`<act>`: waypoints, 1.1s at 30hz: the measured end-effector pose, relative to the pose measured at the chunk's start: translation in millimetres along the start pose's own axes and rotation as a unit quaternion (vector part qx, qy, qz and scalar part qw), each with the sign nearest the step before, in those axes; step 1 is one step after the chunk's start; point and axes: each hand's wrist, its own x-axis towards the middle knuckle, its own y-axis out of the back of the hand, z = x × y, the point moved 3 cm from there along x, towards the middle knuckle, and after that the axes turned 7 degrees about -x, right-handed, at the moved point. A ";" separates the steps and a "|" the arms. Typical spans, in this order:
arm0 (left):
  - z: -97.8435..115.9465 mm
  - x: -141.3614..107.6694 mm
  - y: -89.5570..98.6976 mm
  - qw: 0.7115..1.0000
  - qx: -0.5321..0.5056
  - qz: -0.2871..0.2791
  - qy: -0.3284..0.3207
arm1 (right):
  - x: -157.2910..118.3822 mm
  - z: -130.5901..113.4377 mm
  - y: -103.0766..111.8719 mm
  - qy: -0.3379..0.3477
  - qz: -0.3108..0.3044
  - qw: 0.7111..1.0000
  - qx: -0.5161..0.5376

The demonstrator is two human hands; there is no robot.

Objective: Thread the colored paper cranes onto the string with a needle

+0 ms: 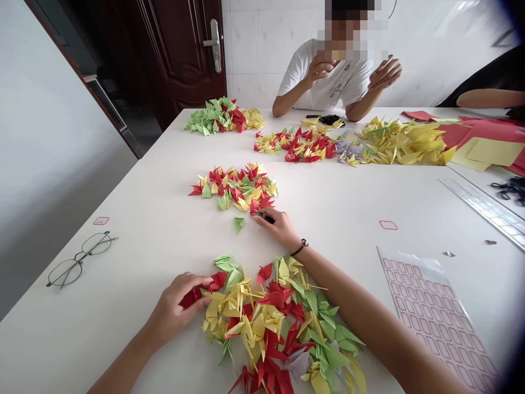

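Folded paper cranes in red, yellow and green form a large near pile (pixel 262 323) at the bottom middle. At its left edge, my left hand (pixel 178 306) has its thumb and fingers around a red paper crane (pixel 191 298). My right hand (pixel 279 227) reaches to the front of a smaller mixed pile (pixel 241 186), its fingertips pinched at a red crane (pixel 254 207). Something small and black (pixel 267 218) shows within that hand, partly hidden by the fingers. A single green crane (pixel 238 224) lies just left of my right hand.
Glasses (pixel 82 257) lie at left. A label sheet (pixel 437 312) and a ruler (pixel 488 210) are at right. More crane piles (pixel 402 142) and red paper (pixel 484 137) line the far side, where a person (pixel 332 82) sits with both hands raised. Another person's arm shows far right.
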 end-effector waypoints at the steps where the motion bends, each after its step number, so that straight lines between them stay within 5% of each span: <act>1: 0.0 0.0 0.4 1.000 -0.011 0.000 0.011 | 0.0 -0.1 0.0 0.000 -0.001 1.000 0.001; 13: -9.5 2.0 10.0 0.955 -0.220 0.082 0.181 | 0.0 -2.2 1.1 0.000 -0.004 1.000 -0.008; 21: -22.8 6.0 26.1 0.841 -0.421 0.220 0.261 | -0.1 -1.4 0.0 0.001 -0.006 1.000 -0.016; 28: -26.4 1.5 31.0 0.760 -0.523 0.220 0.319 | -0.8 -1.1 -0.2 0.002 -0.010 1.000 -0.019; 30: -23.7 0.8 31.7 0.760 -0.523 0.214 0.321 | -0.9 -1.1 -0.3 0.006 -0.009 1.000 -0.021; 33: -20.2 2.0 33.3 0.803 -0.499 0.173 0.277 | -0.7 -0.7 -0.4 0.010 -0.005 1.000 -0.024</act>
